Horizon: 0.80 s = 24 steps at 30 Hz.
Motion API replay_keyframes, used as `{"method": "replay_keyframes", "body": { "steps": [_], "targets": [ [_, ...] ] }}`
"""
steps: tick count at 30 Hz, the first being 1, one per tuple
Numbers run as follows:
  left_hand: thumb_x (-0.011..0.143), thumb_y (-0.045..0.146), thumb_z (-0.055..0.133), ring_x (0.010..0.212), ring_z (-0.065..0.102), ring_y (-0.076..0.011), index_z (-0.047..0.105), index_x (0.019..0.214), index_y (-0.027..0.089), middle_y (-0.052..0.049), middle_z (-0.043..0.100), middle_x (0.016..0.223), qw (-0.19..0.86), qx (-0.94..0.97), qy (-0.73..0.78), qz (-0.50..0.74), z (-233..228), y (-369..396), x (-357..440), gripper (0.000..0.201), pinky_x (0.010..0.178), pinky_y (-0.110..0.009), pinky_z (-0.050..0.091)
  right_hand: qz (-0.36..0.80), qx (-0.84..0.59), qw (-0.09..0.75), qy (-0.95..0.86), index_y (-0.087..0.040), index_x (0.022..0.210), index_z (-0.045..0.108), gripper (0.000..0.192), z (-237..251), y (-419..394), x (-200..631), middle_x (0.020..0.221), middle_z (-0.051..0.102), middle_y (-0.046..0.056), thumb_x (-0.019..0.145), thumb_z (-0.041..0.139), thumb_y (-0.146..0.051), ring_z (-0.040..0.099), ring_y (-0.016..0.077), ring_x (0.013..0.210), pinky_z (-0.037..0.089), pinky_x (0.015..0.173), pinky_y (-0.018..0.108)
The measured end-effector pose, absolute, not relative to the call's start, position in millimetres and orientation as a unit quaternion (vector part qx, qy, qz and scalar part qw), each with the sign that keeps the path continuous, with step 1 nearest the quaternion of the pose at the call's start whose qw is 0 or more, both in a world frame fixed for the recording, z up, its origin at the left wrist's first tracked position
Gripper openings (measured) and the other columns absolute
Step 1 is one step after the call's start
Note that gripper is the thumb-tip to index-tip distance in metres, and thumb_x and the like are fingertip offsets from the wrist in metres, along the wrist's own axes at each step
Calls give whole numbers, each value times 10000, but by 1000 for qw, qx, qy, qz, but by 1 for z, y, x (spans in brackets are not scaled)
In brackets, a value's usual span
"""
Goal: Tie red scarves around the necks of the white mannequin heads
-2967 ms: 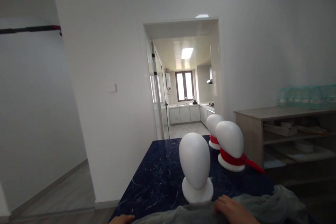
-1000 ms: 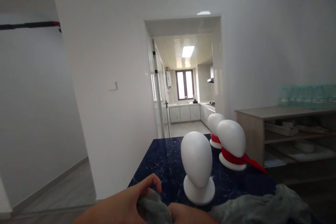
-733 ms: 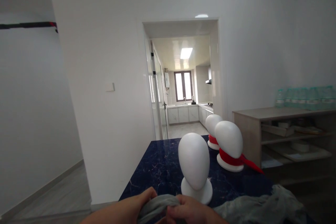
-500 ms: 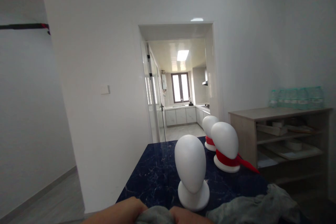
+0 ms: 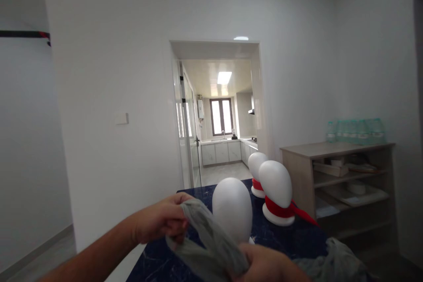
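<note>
A bare mannequin head [image 5: 232, 209] stands on the surface [image 5: 280, 238] near its front edge. Before it, both hands hold a scarf [image 5: 211, 242] above that edge: the left hand [image 5: 158, 222] up at the left, the right hand [image 5: 267, 264] lower at the right. The scarf's loose end [image 5: 333, 262] lies at the surface's right front corner. Behind and right of the bare head stands a scarfed head [image 5: 276, 191], and behind that a farther head [image 5: 256, 169] near the back edge. A shelf unit [image 5: 337, 185] stands right of the surface, bottles [image 5: 353, 130] on top. A doorway [image 5: 218, 110] opens behind.
</note>
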<state>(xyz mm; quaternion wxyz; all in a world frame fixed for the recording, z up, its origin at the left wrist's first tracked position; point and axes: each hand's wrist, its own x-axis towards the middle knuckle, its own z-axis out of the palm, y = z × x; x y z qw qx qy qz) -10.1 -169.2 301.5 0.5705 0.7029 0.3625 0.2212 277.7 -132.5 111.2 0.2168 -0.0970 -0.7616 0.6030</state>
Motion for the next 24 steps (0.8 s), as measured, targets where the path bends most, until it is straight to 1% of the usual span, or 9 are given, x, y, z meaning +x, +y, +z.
{"method": "replay_keyframes", "body": {
  "steps": [2,4,7,10,12,14,17,21,24],
  "targets": [
    [788,399,769,505,270,-48,655,769,162,62,513,602,515,741,362,234,318,-158,-12,264,519,-240,194,688,-53,240,-683,-223,907,602,452,127,-116,312,523,521,-119,858,782,-636,389,45,316,415,418,204],
    [814,374,742,554,295,-66,666,791,154,57,506,651,441,788,365,226,334,-145,-12,233,543,-258,176,729,-16,275,-626,-254,1066,581,380,147,-100,350,541,500,-167,915,768,-548,258,7,257,454,404,193],
    [866,360,652,587,355,-96,641,778,178,70,448,635,323,843,365,228,350,-119,-8,202,573,-260,238,696,-52,374,-611,-283,1354,543,498,179,-81,395,565,445,-199,950,745,-493,114,-10,282,434,389,156],
    [856,351,592,657,472,-136,666,797,175,44,527,672,182,866,396,247,354,-81,0,200,644,-269,333,645,-86,489,-581,-292,1470,526,531,205,-66,413,666,479,-173,977,682,-412,44,-9,349,343,383,118],
    [854,324,580,699,527,-162,663,764,172,28,561,674,107,854,433,266,350,-50,5,196,685,-283,354,633,-81,546,-543,-295,1469,554,466,216,-57,413,857,626,-111,1007,605,-326,83,-10,387,345,410,102],
    [869,279,563,719,556,-179,635,710,180,20,573,664,71,835,468,280,341,-19,8,200,708,-296,360,640,-50,581,-499,-284,1444,588,433,219,-45,407,1154,733,-16,1014,568,-237,173,-15,415,390,447,83],
    [957,301,559,744,614,-187,638,699,191,11,627,698,59,814,515,262,319,20,10,292,740,-312,429,661,-10,608,-439,-261,1392,633,426,209,-23,395,1438,714,69,982,598,-152,295,-11,443,481,501,86],
    [1023,505,626,857,700,-190,693,859,181,6,726,855,71,800,559,206,274,47,9,370,866,-379,559,677,-40,613,-406,-250,1298,677,411,178,8,375,1432,739,71,897,705,-163,357,9,471,516,516,122],
    [1018,509,658,921,729,-201,720,946,169,-10,762,947,76,792,585,156,237,55,6,353,915,-413,595,673,-136,599,-413,-232,1234,692,457,153,26,359,1275,801,59,789,793,-203,345,8,470,461,481,136]
  ]
}}
